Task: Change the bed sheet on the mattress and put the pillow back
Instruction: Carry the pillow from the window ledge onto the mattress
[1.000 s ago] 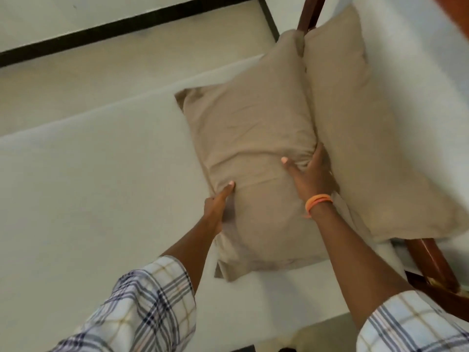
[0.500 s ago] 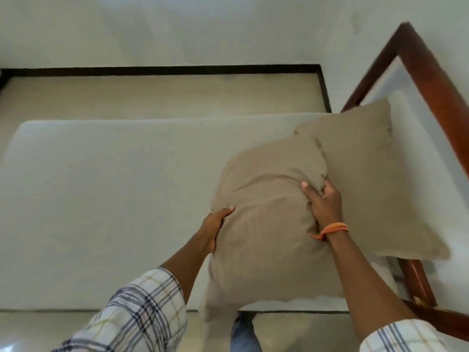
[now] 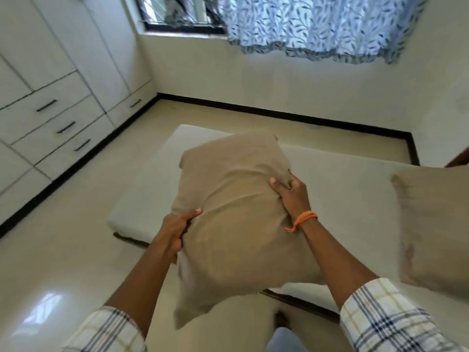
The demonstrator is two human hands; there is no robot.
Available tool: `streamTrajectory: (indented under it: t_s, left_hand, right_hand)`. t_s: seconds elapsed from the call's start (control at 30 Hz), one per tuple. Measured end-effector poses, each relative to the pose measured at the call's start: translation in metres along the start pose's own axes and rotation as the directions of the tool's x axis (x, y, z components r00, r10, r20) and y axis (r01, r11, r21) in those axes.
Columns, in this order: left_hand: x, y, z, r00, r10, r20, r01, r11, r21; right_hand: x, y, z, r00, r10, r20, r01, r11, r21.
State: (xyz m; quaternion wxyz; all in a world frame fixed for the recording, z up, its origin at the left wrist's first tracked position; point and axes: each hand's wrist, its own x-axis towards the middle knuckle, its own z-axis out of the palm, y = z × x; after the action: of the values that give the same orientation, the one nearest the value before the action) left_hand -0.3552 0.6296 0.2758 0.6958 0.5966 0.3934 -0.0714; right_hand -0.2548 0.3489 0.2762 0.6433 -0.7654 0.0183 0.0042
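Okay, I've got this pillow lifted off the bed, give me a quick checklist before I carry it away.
1. Left hand grips the held pillow at its left edge: ok.
2. Right hand pinches its right edge, fabric bunched: ok.
3. Pillow lifted off the mattress: ok.
4. Second pillow also removed: not ok, it lies on the bed at the right.
5. Floor on the wardrobe side free of obstacles: ok where visible.
6. Place to set the pillow down: cannot tell.
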Motion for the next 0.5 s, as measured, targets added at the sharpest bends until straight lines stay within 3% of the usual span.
streamTrajectory:
  t_s: [0.33,0.5]
  left_hand:
    - [-0.024,0.005,-0.294,0.955,0.064,-0.29,-0.16,0.934,-0.319]
    - [-0.007,0.035,-0.433,0.88,0.049,-0.473,-0.25,0.894,-0.372]
  right_hand:
    - [-0.058,-0.077,0.322,0.914,-0.035,0.404,0.029,0.999,0.022]
    - [-0.071,-0.101,0.494,0.846,-0.033,0.532,-0.022,0.995,0.098]
